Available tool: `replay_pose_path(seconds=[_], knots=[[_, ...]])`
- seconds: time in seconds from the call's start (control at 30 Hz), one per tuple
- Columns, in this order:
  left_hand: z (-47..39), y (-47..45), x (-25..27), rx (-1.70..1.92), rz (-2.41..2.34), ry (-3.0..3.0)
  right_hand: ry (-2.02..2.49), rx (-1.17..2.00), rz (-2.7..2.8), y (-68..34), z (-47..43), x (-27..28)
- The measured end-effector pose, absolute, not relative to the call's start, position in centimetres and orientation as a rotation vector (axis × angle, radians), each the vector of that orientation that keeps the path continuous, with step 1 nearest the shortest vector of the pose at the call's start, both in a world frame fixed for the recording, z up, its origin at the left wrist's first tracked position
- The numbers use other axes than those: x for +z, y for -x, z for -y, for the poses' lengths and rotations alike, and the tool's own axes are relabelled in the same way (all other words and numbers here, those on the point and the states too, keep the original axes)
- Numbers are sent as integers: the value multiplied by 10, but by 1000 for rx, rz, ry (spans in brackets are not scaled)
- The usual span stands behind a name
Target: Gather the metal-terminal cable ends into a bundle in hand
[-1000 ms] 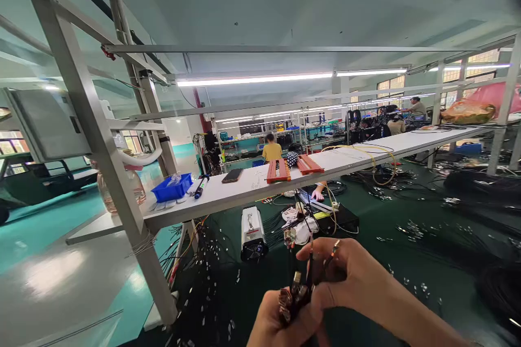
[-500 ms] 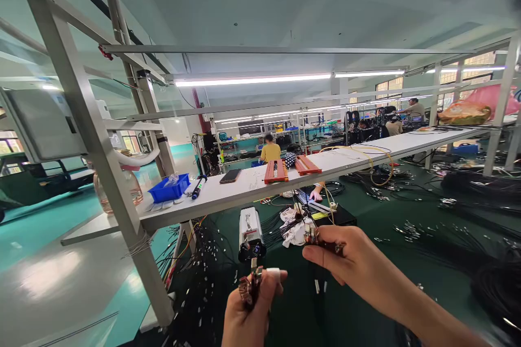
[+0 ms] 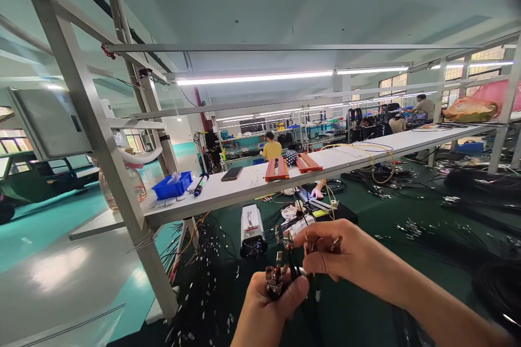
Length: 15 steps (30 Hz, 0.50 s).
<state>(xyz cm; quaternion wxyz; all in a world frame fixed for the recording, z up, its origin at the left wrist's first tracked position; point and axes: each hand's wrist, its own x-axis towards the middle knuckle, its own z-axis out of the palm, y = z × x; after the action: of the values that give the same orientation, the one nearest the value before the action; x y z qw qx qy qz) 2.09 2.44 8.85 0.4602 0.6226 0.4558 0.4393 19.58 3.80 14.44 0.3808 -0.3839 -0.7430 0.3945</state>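
Workshop hall. Glossy teal floor [image 3: 49, 217] at 9 o'clock. Grey metal frame post [image 3: 101, 157] at 10. Fluorescent tube [image 3: 285, 76] overhead at 12. Long white shelf [image 3: 407, 143] toward 2; windows [image 3: 484, 62] beyond.

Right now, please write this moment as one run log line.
left hand: holds connector bundle | right hand: pinches single connectors | surface: green mat

no legible txt, labels or nos.

L hand [image 3: 266, 309] grips connectors [image 3: 275, 281], R hand [image 3: 342, 252] pinches wires [image 3: 310, 245]
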Motion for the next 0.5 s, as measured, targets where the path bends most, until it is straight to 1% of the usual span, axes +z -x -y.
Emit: replay_pose_path(seconds=[0.2,0.43,0.5], knots=[[-19,-30,95,1086,-1014,-1593,857,1150,1748,-187,-35,134],[-19,-29,89,1214,-1106,-1552,940,855,1741,-185,-30,130],[-21,-25,86,1255,-1143,-1543,993,694,1744,-191,-31,131]])
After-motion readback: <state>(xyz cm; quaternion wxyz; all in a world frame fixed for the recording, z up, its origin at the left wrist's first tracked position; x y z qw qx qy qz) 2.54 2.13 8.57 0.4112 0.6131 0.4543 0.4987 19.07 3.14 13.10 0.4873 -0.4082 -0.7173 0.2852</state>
